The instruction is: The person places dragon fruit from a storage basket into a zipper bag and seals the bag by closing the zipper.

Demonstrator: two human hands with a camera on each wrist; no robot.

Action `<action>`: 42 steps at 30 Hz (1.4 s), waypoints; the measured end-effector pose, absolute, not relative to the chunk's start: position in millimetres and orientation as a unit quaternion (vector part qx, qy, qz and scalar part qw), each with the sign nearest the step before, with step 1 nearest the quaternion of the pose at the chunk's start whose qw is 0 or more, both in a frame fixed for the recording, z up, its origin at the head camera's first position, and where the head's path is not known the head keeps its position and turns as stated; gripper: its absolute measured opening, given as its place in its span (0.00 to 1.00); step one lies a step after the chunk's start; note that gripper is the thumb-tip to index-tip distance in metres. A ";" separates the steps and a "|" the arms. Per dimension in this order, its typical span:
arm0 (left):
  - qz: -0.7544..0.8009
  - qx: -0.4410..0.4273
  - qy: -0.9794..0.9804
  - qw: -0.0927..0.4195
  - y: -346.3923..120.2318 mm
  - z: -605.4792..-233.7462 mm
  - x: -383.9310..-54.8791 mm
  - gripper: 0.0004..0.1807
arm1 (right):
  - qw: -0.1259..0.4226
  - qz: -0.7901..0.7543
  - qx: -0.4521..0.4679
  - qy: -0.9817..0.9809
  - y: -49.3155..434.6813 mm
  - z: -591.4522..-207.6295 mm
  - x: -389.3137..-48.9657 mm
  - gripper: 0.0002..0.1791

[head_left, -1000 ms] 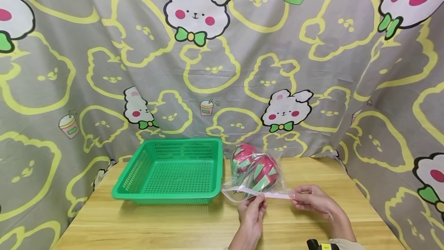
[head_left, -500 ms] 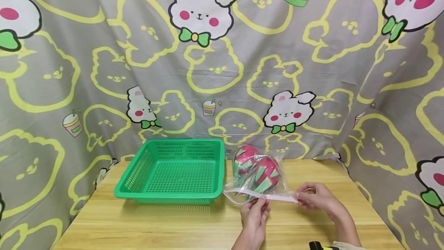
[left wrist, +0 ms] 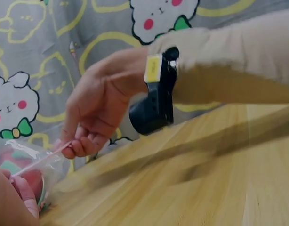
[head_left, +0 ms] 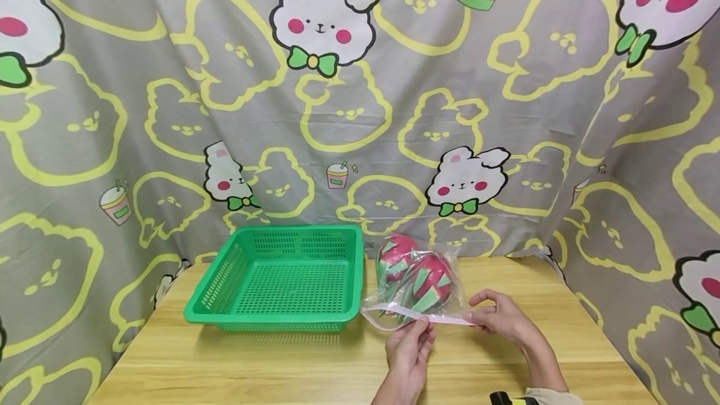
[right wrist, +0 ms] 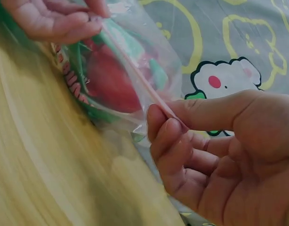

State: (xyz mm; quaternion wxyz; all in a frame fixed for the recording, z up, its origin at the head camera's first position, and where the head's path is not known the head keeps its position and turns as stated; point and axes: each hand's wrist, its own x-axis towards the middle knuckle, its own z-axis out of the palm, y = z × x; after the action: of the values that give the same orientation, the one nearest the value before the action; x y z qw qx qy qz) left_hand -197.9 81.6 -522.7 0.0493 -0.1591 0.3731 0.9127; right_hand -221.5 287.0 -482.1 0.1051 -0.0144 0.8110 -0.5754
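Two red dragon fruits with green scales, one dragon fruit [head_left: 432, 279] in front of the other, lie inside a clear zip bag [head_left: 458, 295] on the table. A pale pink zip strip runs along the bag's near edge; its left part gapes in a loop. My left hand [head_left: 409, 349] pinches the strip near its middle. At the strip's right end my right hand [head_left: 500, 317] pinches the corner between thumb and fingers. In the right wrist view the right hand [right wrist: 220, 155] holds the strip's end, with the left hand [right wrist: 60, 21] farther along it.
A green perforated basket [head_left: 188, 316] stands left of the bag, close beside it. The wooden table [head_left: 270, 374] ends at a grey patterned curtain [head_left: 349, 124] behind and at both sides. A black device [left wrist: 154, 110] is strapped to the right wrist.
My right hand shifts slightly right along with the strip's end, then back left, staying at the right corner. The left hand keeps its pinch near the middle; the view sways a little.
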 end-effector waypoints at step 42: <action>0.917 -0.201 0.336 0.070 52.6 -505.7 -202.5 0.08 | 0.124 -0.612 -0.024 0.781 317.5 -484.8 -221.4 0.10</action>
State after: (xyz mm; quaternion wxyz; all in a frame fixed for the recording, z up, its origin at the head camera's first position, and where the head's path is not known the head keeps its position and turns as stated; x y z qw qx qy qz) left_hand -202.5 52.6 -505.7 0.0699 -0.2007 0.3365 0.9174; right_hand -221.4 317.5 -484.8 0.1243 -0.0243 0.7806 -0.6121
